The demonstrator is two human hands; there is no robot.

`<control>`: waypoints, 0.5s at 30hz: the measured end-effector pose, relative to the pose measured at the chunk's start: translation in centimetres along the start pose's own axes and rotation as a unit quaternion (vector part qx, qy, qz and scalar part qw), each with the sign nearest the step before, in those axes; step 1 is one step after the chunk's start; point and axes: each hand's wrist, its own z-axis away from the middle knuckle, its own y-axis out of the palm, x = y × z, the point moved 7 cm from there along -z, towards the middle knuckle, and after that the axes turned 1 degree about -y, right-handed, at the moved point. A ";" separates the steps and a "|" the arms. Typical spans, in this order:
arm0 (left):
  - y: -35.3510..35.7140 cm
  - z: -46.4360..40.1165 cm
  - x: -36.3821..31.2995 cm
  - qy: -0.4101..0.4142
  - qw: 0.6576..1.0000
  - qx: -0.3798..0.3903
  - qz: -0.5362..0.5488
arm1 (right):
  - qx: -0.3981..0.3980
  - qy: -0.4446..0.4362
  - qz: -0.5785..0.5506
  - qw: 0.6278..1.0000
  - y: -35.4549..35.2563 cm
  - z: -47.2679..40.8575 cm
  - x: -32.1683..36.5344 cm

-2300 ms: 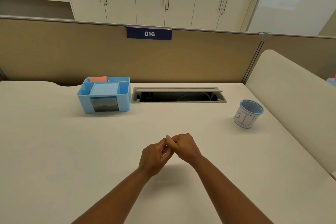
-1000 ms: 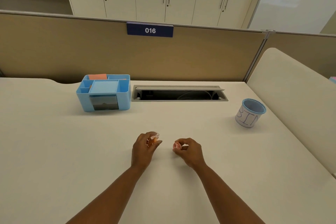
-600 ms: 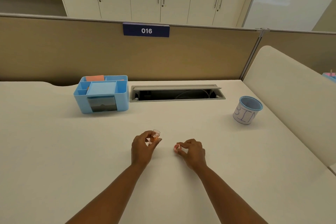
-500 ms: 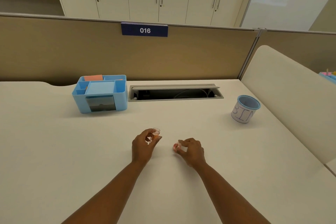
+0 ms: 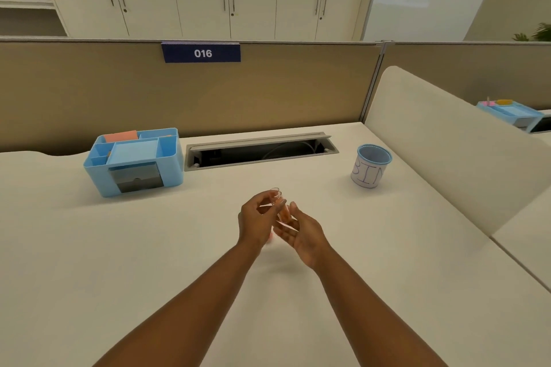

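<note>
My left hand point(image 5: 255, 219) pinches a small clear vial point(image 5: 281, 208) with orange contents, held tilted above the middle of the white desk point(image 5: 149, 247). My right hand point(image 5: 302, 232) is open, palm turned up, fingers straight, right beside and under the vial. A small pink blur point(image 5: 270, 236), perhaps the vial's cap, shows on the desk between the two hands.
A light blue desk organiser point(image 5: 134, 159) stands at the back left. A grey cable tray opening point(image 5: 259, 150) lies at the back middle. A white cup marked BIN point(image 5: 369, 167) stands at the right. A beige partition point(image 5: 268, 89) closes the back, and a cream divider point(image 5: 447, 143) the right side.
My hands came apart, the left with the vial, the right pinching a pink cap. Now the right hand has let go, opened palm up and moved to the tilted vial.
</note>
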 end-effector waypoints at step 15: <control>7.8 -4.5 5.0 0.027 0.903 0.138 -0.406 | -0.148 -0.068 -0.124 0.979 -13.4 -2.9 8.9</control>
